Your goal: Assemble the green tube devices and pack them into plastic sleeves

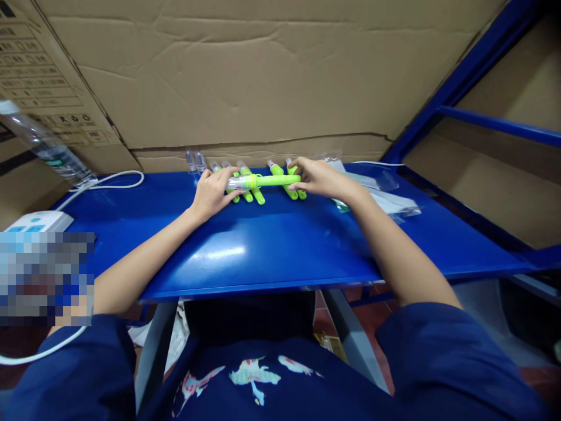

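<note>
Lying at the far left, a clear plastic water bottle [41, 146] leans against the cardboard wall [263, 76], and a white cable [118, 178] loops from beneath it onto the blue table [272, 245]. Below the bottle, at the table's left edge, sits a white device with pale blue buttons [39, 222]; what it is cannot be told.

Further in, two small clear caps [196, 162] stand upright near the table's back edge. Just right of them the left hand [213, 193] rests on the table, its fingers closed around the clear-capped end of a green marker [265, 180]. The marker is held level, crosswise between both hands, over the back part of the table.

Under and behind it, several loose green markers [258, 197] lie side by side on the table, pointing toward the wall.

The right hand [322, 178] pinches the marker's green tail end between thumb and fingertips. Right of that wrist, clear plastic bags [390, 202] lie flat on the table. Beyond them a blue metal frame [460, 76] rises at a slant along the right side, with more cardboard behind it.
</note>
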`<state>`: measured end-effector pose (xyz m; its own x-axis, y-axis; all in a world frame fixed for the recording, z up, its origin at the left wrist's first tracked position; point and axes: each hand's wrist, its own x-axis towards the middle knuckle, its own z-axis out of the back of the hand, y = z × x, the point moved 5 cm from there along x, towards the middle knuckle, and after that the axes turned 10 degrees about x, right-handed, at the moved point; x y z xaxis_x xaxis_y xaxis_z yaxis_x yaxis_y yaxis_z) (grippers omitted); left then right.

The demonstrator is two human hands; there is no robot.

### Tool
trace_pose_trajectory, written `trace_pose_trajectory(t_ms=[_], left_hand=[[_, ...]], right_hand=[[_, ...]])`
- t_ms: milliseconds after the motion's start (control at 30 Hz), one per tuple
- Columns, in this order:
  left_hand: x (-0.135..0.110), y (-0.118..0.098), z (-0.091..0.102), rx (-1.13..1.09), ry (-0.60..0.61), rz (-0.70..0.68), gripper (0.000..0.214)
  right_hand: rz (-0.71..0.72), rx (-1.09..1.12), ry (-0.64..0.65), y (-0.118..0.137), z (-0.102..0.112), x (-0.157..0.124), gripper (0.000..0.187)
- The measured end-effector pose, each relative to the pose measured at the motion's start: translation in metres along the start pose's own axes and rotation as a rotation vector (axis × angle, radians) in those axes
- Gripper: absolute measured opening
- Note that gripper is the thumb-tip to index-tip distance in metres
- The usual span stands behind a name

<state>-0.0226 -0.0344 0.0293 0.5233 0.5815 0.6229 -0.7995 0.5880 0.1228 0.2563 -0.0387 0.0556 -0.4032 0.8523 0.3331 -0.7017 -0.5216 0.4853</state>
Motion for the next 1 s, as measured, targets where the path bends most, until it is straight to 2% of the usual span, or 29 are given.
trace_pose_trajectory(t_ms=[233, 367, 533, 667, 800, 933, 1000], left_hand=[[0.031, 0.012, 0.001, -0.008, -0.005, -0.014, 0.041], [0.033, 0.012, 0.001, -0.019, -0.021, 0.007, 0.041], [0.017, 0.013, -0.003, -0.011, -0.009, 0.01, 0.041], [0.009, 0.015, 0.001, 0.022, -0.056, -0.017, 0.041], [0.006, 0.012, 0.007, 0.052, -0.099, -0.03, 0.038], [0.005, 0.01, 0.013, 0.041, -0.112, -0.02, 0.039], [0.005, 0.011, 0.013, 0.027, -0.109, -0.01, 0.039]], right_hand=[[-0.098, 0.36, -0.104, 0.0, 0.013, -0.004, 0.034], [-0.118, 0.445, -0.112, -0.001, 0.008, -0.002, 0.036], [-0.151, 0.467, -0.021, -0.004, -0.009, 0.002, 0.053], [-0.21, 0.546, 0.066, -0.001, -0.022, 0.002, 0.064], [-0.331, 0.703, 0.188, 0.001, -0.033, -0.002, 0.058], [-0.447, 0.877, 0.401, 0.002, -0.045, -0.005, 0.053], [-0.475, 0.904, 0.443, 0.003, -0.045, -0.007, 0.054]])
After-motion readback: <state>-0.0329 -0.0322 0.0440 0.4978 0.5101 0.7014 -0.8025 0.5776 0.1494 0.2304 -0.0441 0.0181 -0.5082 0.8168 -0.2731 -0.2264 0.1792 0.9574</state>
